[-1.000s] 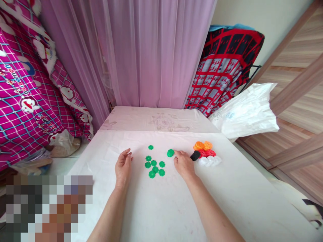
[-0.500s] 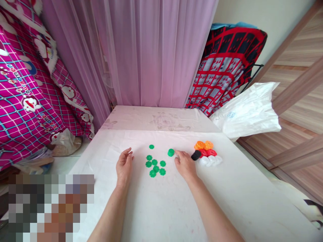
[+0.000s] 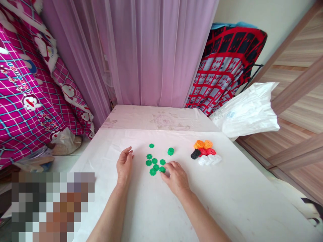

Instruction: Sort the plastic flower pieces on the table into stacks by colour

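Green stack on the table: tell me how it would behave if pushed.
The green stack would probably slide apart or topple, since it looks like separate discs piled up without visible support. It is likely light for its size, as the flat green discs nearby look thin.

The person's right hand is low over the counter, thumb and fingertips at the edge of a green disc; I can't make out whether they pinch it. More green discs lie scattered to its left, and a green stack stands just beyond. The left hand rests apart, fingers loosely curled. Off right, orange, red, black and white pieces sit bunched together.
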`<action>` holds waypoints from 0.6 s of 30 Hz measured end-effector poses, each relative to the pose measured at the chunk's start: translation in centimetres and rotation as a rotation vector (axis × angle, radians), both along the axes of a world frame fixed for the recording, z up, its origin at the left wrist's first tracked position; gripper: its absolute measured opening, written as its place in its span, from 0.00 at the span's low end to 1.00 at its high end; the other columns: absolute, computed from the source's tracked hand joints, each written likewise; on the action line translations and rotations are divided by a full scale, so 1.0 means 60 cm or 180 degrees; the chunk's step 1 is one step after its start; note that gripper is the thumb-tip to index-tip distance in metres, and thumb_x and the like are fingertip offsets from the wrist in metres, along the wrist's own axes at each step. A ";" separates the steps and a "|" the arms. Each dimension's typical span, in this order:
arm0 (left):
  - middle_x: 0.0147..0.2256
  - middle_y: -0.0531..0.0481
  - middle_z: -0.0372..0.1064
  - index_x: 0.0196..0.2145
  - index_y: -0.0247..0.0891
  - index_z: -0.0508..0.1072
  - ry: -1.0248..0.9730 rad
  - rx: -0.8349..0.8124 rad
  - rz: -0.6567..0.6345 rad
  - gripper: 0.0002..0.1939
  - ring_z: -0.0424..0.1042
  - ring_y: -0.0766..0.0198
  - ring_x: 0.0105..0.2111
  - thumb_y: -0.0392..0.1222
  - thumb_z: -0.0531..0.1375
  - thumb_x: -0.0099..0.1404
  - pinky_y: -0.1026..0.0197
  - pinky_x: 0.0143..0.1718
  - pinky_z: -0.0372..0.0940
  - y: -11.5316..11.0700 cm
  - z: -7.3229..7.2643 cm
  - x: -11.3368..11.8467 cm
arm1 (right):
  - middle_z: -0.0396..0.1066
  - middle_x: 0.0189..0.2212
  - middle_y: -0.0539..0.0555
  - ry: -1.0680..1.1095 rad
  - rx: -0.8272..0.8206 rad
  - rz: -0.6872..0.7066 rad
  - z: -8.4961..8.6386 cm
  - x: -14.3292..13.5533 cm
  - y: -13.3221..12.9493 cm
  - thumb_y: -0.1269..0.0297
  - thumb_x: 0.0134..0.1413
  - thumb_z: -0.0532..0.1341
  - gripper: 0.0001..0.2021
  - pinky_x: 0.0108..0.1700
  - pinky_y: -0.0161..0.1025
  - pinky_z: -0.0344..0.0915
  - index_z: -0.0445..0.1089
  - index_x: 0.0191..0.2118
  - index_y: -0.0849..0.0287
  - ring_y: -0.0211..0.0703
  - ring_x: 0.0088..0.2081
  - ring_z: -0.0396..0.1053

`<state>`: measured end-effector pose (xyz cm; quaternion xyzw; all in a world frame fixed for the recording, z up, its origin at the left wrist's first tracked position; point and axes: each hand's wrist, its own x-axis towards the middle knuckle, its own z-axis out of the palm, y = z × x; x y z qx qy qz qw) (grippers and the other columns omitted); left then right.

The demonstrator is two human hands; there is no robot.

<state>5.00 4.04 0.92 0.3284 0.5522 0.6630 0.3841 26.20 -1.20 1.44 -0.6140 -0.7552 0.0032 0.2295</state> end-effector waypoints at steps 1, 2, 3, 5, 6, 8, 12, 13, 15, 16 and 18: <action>0.44 0.47 0.73 0.42 0.40 0.74 0.0012 0.0001 -0.0005 0.14 0.71 0.58 0.48 0.44 0.61 0.57 0.55 0.49 0.68 0.000 0.000 0.000 | 0.72 0.35 0.52 -0.0012 -0.0004 0.0004 -0.003 -0.002 0.001 0.64 0.50 0.65 0.06 0.42 0.38 0.63 0.73 0.36 0.54 0.44 0.40 0.68; 0.44 0.47 0.73 0.42 0.40 0.74 0.0019 0.0001 -0.0001 0.14 0.71 0.58 0.48 0.45 0.61 0.57 0.55 0.49 0.68 0.000 0.000 -0.001 | 0.72 0.34 0.52 -0.0011 0.0000 0.0011 -0.006 -0.002 0.002 0.64 0.50 0.65 0.06 0.42 0.38 0.63 0.73 0.36 0.54 0.45 0.39 0.68; 0.44 0.47 0.73 0.42 0.41 0.74 0.0020 -0.0001 0.0008 0.14 0.71 0.58 0.48 0.45 0.61 0.57 0.55 0.49 0.68 0.000 -0.001 -0.001 | 0.72 0.34 0.52 0.0007 0.0009 0.0019 -0.009 -0.002 0.003 0.65 0.50 0.65 0.05 0.42 0.38 0.63 0.73 0.36 0.54 0.45 0.39 0.69; 0.44 0.47 0.72 0.41 0.41 0.74 0.0011 -0.0005 0.0023 0.14 0.71 0.58 0.48 0.45 0.61 0.57 0.54 0.48 0.68 0.000 -0.001 -0.001 | 0.72 0.34 0.52 0.0115 0.0050 0.0028 -0.014 0.004 0.007 0.65 0.50 0.64 0.05 0.42 0.37 0.63 0.73 0.36 0.54 0.44 0.39 0.69; 0.44 0.47 0.72 0.41 0.41 0.74 0.0003 -0.0009 0.0030 0.14 0.71 0.58 0.48 0.45 0.61 0.57 0.54 0.48 0.68 0.000 -0.001 0.000 | 0.73 0.34 0.52 0.0191 0.0090 0.0003 -0.014 0.010 0.010 0.65 0.51 0.64 0.05 0.43 0.37 0.63 0.73 0.36 0.54 0.44 0.39 0.69; 0.43 0.47 0.73 0.41 0.41 0.74 -0.0008 -0.0018 0.0035 0.14 0.71 0.58 0.48 0.45 0.61 0.57 0.54 0.49 0.68 0.001 -0.001 0.000 | 0.73 0.34 0.52 0.0324 0.0207 -0.0127 -0.009 0.025 0.024 0.64 0.52 0.62 0.06 0.42 0.37 0.63 0.73 0.37 0.54 0.43 0.38 0.69; 0.44 0.47 0.72 0.41 0.41 0.74 -0.0018 -0.0030 0.0039 0.13 0.71 0.58 0.49 0.44 0.61 0.57 0.54 0.49 0.68 0.001 -0.001 0.002 | 0.73 0.35 0.52 0.0314 0.0330 -0.0502 0.018 0.058 0.071 0.62 0.54 0.62 0.08 0.41 0.37 0.62 0.74 0.39 0.55 0.42 0.36 0.69; 0.44 0.47 0.72 0.41 0.41 0.74 -0.0018 -0.0031 0.0043 0.13 0.71 0.58 0.49 0.44 0.61 0.57 0.54 0.49 0.68 0.001 -0.001 0.002 | 0.73 0.35 0.52 0.0258 0.0265 -0.0556 0.025 0.063 0.084 0.61 0.54 0.62 0.08 0.40 0.37 0.61 0.74 0.38 0.55 0.42 0.37 0.69; 0.45 0.47 0.72 0.41 0.41 0.74 -0.0011 -0.0032 0.0047 0.13 0.71 0.58 0.49 0.44 0.60 0.58 0.55 0.49 0.68 0.001 -0.001 0.002 | 0.73 0.36 0.53 0.0141 0.0105 -0.0644 0.036 0.069 0.106 0.61 0.54 0.62 0.07 0.40 0.37 0.61 0.74 0.38 0.55 0.43 0.38 0.69; 0.44 0.47 0.72 0.41 0.41 0.74 -0.0006 -0.0032 0.0042 0.13 0.71 0.59 0.49 0.44 0.60 0.58 0.55 0.49 0.68 0.001 -0.001 0.001 | 0.73 0.36 0.53 0.0090 0.0035 -0.0676 0.039 0.070 0.114 0.61 0.54 0.62 0.07 0.39 0.37 0.60 0.74 0.38 0.55 0.43 0.39 0.69; 0.45 0.47 0.72 0.42 0.41 0.74 0.0001 -0.0028 0.0026 0.13 0.71 0.58 0.49 0.44 0.60 0.58 0.55 0.49 0.68 0.001 -0.002 0.001 | 0.73 0.37 0.53 0.0017 -0.0047 -0.0721 0.040 0.070 0.123 0.61 0.54 0.62 0.07 0.38 0.36 0.60 0.75 0.38 0.55 0.43 0.39 0.69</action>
